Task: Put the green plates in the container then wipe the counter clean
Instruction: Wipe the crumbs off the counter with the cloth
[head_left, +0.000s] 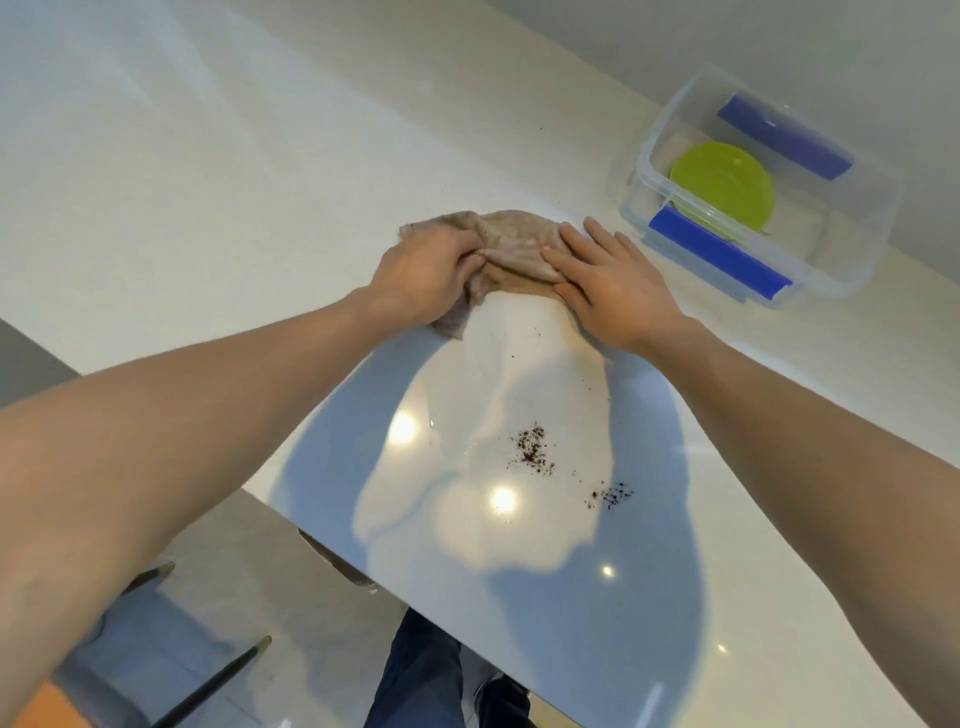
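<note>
A crumpled brownish cloth (511, 241) lies on the white counter (234, 171). My left hand (423, 273) grips its left side with the fingers curled into the fabric. My right hand (608, 280) presses flat on its right side, fingers spread. Green plates (722, 184) lie stacked inside a clear plastic container (852, 260) with blue latches at the far right. Dark crumbs (532, 449) are scattered on the counter nearer to me, with a smaller patch (610, 494) to their right.
The counter's near edge runs diagonally from the left toward the bottom right. Below it are a grey floor, a chair (156, 649) with a dark leg, and my legs in dark trousers (421, 680). A wall rises behind the container.
</note>
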